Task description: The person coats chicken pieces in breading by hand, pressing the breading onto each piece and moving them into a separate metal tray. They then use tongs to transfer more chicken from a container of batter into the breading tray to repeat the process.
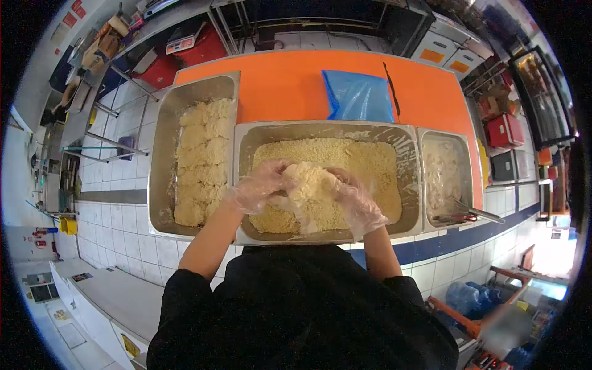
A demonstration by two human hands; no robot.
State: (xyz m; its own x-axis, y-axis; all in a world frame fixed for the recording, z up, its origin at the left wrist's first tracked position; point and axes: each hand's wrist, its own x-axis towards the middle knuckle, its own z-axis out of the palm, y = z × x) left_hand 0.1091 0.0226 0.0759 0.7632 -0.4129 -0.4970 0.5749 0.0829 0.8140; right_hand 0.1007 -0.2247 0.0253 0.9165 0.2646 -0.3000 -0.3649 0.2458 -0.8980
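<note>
Both my hands wear clear plastic gloves. Between my left hand (264, 186) and my right hand (356, 200) is a crumb-coated piece of food (308, 183), held above the middle metal pan (412, 185). Fingers of each hand curl around its sides. Pale yellow breading crumbs (364, 161) fill that pan. To the left, a deep metal pan (161, 154) holds several breaded pieces (200, 163) laid close together in rows. On the right, a smaller metal pan (465, 160) contains pieces in pale wet batter (441, 163), with a tongs-like metal utensil (475, 211) resting over its front edge.
The pans stand along the near side of an orange table (277, 86). Behind the middle pan lies a blue plastic bag (359, 95). A metal rack (105, 132) stands at left, red containers (203, 49) sit at the back, and a white counter (98, 296) is at lower left.
</note>
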